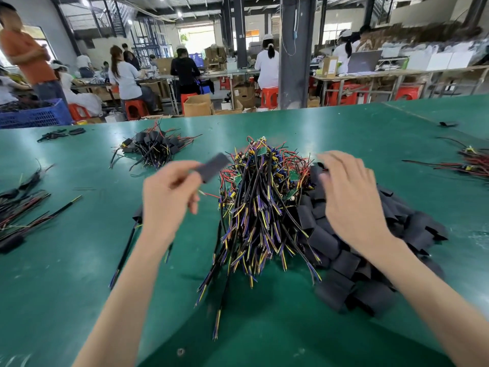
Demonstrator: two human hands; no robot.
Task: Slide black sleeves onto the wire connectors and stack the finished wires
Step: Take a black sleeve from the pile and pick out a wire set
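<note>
I am pinching one black sleeve (213, 168) between the thumb and fingertips of my left hand (169, 197), just left of the frame's middle, with most of the sleeve sticking out up and to the right, clear of my grip. My right hand (352, 197) is hovering with loose, spread fingers, gripping nothing that I can make out through the blur, over the seam where the wire pile (262, 207) in the centre meets the heap of sleeves (344, 260) at lower right. To do this step well, I judge I should be picking a single wire by its connector end, not a tangle, and turning the sleeve's open mouth toward it before pushing, holding the sleeve lightly so that it is not squashed flat. The sleeve is lying just beside the top left edge of the wire pile, not touching it as far as I can tell. The finished bundle (154, 148) is sitting on the green table (79, 260) toward the upper left.
</note>
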